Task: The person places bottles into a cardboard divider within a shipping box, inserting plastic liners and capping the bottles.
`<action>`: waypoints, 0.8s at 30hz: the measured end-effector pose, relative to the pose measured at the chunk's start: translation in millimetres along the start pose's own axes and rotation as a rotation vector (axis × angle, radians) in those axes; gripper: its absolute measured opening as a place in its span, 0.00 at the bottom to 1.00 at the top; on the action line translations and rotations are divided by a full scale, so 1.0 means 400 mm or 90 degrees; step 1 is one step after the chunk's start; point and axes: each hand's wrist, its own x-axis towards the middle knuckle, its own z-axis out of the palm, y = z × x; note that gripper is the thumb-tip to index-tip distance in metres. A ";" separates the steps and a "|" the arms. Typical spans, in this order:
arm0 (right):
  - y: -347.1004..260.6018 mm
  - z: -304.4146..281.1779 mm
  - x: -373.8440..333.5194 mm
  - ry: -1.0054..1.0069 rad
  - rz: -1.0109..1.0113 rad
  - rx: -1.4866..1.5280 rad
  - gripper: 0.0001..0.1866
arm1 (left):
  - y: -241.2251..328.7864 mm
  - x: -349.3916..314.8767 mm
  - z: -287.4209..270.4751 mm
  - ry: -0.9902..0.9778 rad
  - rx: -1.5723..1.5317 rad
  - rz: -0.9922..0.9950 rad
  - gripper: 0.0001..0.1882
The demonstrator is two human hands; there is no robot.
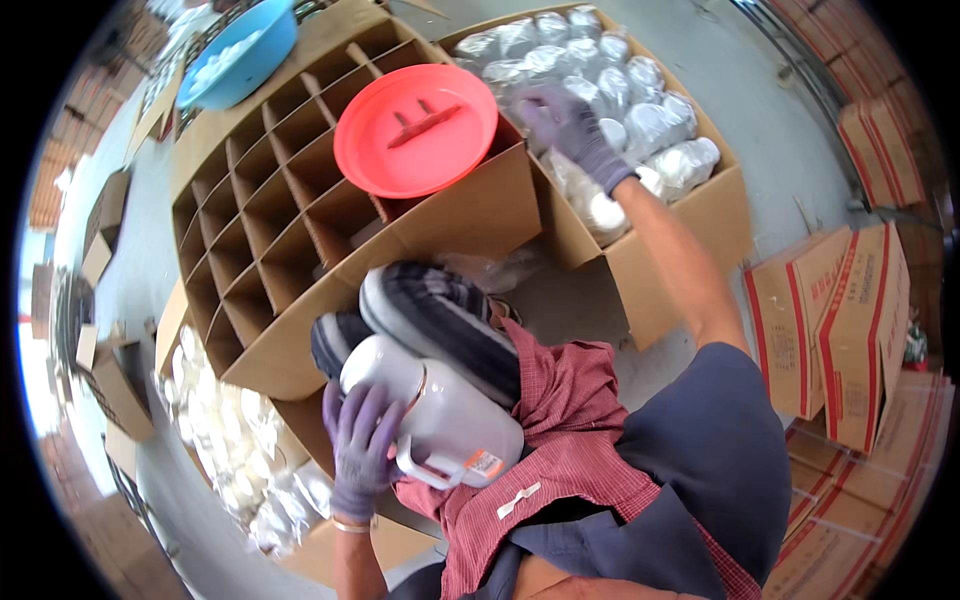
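Note:
A white insulated jug (475, 425) with a side handle, a pale lid and an orange label lies tilted across my lap. My left hand (362, 440), in a purple-grey glove, curls its fingers against the jug beside its handle and lid end. Reaching forward right, my gloved right hand (575, 130) is over the left part of an open carton (670, 260) of plastic-wrapped white containers (655, 128). Its fingers are drawn together; what they hold, if anything, cannot be made out. Left of that hand, a red basin (370, 150) rests on a divided carton (440, 225).
A brown strip with two pegs (425, 127) lies in the basin. At the back left is a blue basin (270, 50) with white pieces. Wrapped white items (230, 430) fill a spot at lower left. Red-striped cartons (860, 320) stand at the right.

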 end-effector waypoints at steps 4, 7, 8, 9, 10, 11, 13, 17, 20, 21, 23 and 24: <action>0.475 -0.227 -0.141 -0.084 0.475 -0.245 0.23 | -0.061 -0.077 -0.033 0.070 -0.004 -0.147 0.34; 0.605 -0.254 -0.230 -0.215 0.664 -0.352 0.26 | -0.093 -0.117 -0.043 0.124 -0.035 -0.344 0.32; 0.637 -0.248 -0.257 -0.256 0.709 -0.373 0.25 | -0.104 -0.104 -0.036 0.132 -0.037 -0.371 0.30; 0.662 -0.228 -0.281 -0.287 0.745 -0.379 0.25 | -0.112 -0.092 -0.028 0.139 -0.039 -0.401 0.29; 0.682 -0.207 -0.305 -0.304 0.772 -0.377 0.25 | -0.117 -0.076 -0.019 0.127 -0.054 -0.410 0.28; 0.704 -0.189 -0.322 -0.317 0.794 -0.373 0.24 | -0.124 -0.054 -0.008 0.114 -0.069 -0.419 0.28; 0.743 -0.186 -0.347 -0.312 0.830 -0.339 0.24 | -0.143 -0.019 0.000 0.091 -0.092 -0.409 0.27; 0.761 -0.319 -0.367 -0.034 0.807 0.018 0.23 | -0.185 0.039 0.014 0.109 -0.151 -0.364 0.25; 0.626 -0.286 -0.303 -0.056 0.523 0.076 0.24 | -0.184 0.033 0.005 0.140 -0.171 -0.421 0.23; 0.563 -0.294 -0.264 -0.069 0.471 0.107 0.23 | -0.182 0.037 0.008 0.155 -0.176 -0.420 0.23; 0.403 -0.270 -0.148 -0.071 0.414 0.229 0.23 | -0.184 0.026 -0.002 0.198 -0.181 -0.431 0.23; 0.330 -0.277 -0.094 -0.051 0.416 0.308 0.23 | -0.185 0.048 -0.001 0.211 -0.208 -0.409 0.22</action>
